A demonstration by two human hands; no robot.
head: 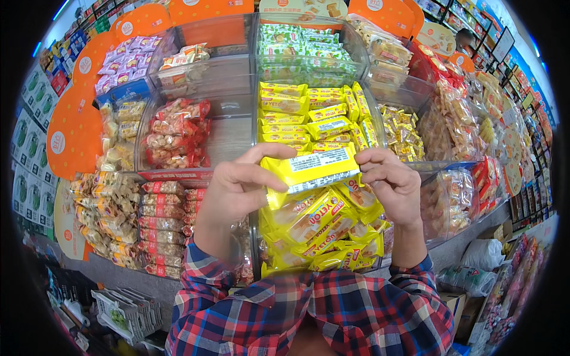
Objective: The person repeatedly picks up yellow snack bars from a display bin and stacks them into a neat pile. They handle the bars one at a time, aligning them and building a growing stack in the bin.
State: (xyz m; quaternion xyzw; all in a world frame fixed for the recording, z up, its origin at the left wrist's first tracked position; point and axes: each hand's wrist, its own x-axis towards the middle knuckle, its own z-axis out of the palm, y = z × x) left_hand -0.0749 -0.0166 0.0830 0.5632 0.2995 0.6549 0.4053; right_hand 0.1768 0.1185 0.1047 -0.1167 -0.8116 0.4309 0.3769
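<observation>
Both hands hold one yellow snack packet [318, 165], its printed back face up. My left hand [249, 180] pinches its left end between thumb and fingers, and my right hand [389, 180] grips the right end. Under it lies a loose heap of larger yellow wafer packets [320, 218] in a clear bin. Just beyond, small yellow packets [285, 104] are stacked in rows, some upright at the right side. A few there show their printed backs, one [329, 127] lying on top of the rows. What lies directly beneath my hands is partly hidden.
Clear plastic dividers part the neighbouring bins: red-wrapped snacks [178, 133] at left, green-and-white packets [303, 42] behind, small gold-wrapped pieces [401, 133] at right. Stacked grey crates [129, 311] stand low at left, white plastic bags [483, 255] low at right. Part of another person [464, 39] shows far right.
</observation>
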